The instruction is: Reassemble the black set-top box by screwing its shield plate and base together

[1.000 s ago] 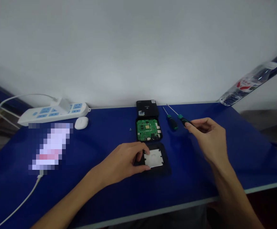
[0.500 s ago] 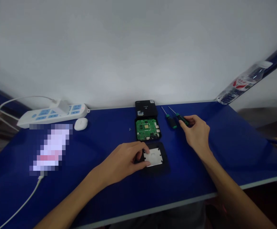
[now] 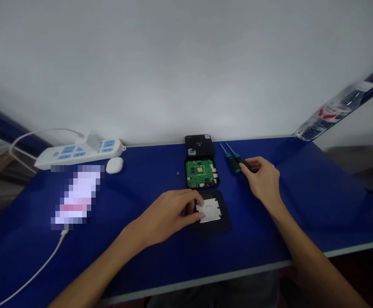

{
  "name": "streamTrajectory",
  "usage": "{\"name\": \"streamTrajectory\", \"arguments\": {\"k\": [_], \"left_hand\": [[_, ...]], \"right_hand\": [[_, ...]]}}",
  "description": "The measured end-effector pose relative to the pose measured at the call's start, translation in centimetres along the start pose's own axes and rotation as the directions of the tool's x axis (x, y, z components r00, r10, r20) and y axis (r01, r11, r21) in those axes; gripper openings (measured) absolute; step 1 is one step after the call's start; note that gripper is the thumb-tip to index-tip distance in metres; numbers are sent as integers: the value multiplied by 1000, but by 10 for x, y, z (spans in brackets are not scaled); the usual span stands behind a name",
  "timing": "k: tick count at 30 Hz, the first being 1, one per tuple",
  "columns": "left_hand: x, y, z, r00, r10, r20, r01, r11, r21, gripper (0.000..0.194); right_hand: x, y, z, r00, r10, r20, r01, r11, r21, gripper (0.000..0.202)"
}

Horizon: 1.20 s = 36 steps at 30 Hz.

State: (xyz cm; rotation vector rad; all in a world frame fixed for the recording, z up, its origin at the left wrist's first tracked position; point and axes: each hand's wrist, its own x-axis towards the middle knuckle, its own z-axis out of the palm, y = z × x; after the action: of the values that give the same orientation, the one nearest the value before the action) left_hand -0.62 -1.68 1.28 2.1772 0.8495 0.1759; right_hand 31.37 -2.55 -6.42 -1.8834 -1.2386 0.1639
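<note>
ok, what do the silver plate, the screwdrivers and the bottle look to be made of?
Silver plate: likely metal, satin; pale grey, soft sheen.
Screwdrivers: metal shafts, going by the thin bright shine; green-and-black handles look like plastic, maybe rubber grips.
Bottle: probably thin, glossy plastic; see-through with sharp glints.

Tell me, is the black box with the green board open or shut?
Open. You can see the green board inside the black box, with nothing covering it.

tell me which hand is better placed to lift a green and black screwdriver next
Right, probably: the right hand has its fingers on one screwdriver, while the left hand is at the silver rectangular metal plate.
</note>
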Motion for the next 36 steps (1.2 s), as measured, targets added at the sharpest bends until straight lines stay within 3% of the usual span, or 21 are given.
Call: {"name": "streamTrajectory", "arguments": {"k": [4, 6, 7, 8, 10, 11, 13, 14, 15, 16, 20, 27, 30, 36], "left_hand": [[-20, 19, -5, 995, -31, -93, 28, 999, -39, 18], [-38, 22, 1, 957, -84, -278, 85, 996, -11, 19], [-48, 20, 5, 893, -97, -439, 126, 991, 38, 19], [-59, 16, 10, 792, -98, -602, 203, 973, 110, 19], [-81, 3, 21, 503, -59, -862, 453, 867, 205, 29], [-91, -5, 25, 385, -60, -921, 577, 794, 190, 36], [-107, -19, 29, 311, -154, -938, 736, 663, 135, 50], [-114, -23, 30, 209, -166, -964, 790, 610, 67, 57], [-119, -26, 30, 200, -240, -950, 820, 572, 28, 68], [-122, -27, 30, 165, -265, -950, 836, 549, -8, 72], [-127, -25, 27, 195, -381, -904, 844, 535, -43, 70], [-124, -37, 22, 233, -405, -884, 842, 538, -25, 69], [-122, -47, 20, 202, -380, -903, 891, 454, 8, 81], [-127, -60, 16, 212, -382, -900, 900, 435, 27, 88]], "right_hand": [[-1, -3, -3, 999, 31, 13, -32, 999, 5, 42], [-1, -4, -6, 999, 42, 13, -42, 999, 10, 41], [-2, -4, -8, 999, 46, 11, -46, 999, 9, 41], [-2, -4, -10, 999, 50, 8, -51, 999, 6, 40], [-3, -4, -13, 999, 55, 4, -55, 998, -4, 37], [-4, -4, -14, 998, 55, 0, -55, 998, -12, 36], [-5, -4, -16, 999, 54, -5, -54, 998, -21, 37], [-5, -4, -16, 999, 52, -4, -52, 998, -20, 38], [-6, -5, -17, 999, 51, -3, -51, 999, -17, 39], [-7, -5, -17, 999, 51, -3, -51, 999, -13, 39], [-8, -6, -17, 999, 51, -7, -51, 999, -6, 39], [-10, -5, -18, 999, 27, -36, -27, 1000, -3, 35], [-11, -5, -18, 999, 16, -39, -17, 1000, -8, 33], [-11, -3, -17, 999, 34, -37, -34, 999, 10, 32]]}}
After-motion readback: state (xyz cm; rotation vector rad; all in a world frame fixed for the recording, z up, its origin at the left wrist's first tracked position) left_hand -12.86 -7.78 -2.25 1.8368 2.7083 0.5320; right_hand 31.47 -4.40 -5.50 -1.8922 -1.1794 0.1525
